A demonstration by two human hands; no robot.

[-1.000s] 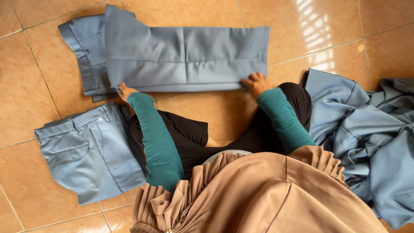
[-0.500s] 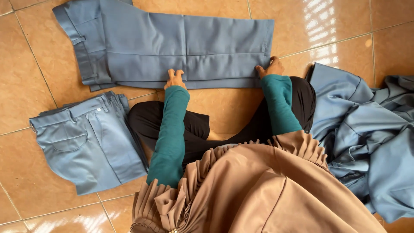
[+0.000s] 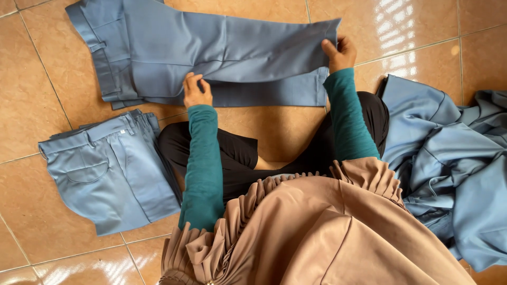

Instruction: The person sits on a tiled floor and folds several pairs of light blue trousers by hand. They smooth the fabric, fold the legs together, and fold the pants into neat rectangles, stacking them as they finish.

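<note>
Both hands point(image 3: 196, 91) (arms outstretched) grip trousers point(image 3: 211, 47).

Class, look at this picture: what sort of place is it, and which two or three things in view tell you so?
Probably a home floor used for folding laundry: glossy tiles, flat blue trousers under both hands, a folded pair and an unfolded heap.

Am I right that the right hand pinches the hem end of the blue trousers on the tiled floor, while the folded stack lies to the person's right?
Not quite. The head view shows the folded stack lying to the person's left; the loose heap of blue cloth is on the right. The rest holds: the right hand pinches the hem end of the blue trousers on the tiled floor.
</note>
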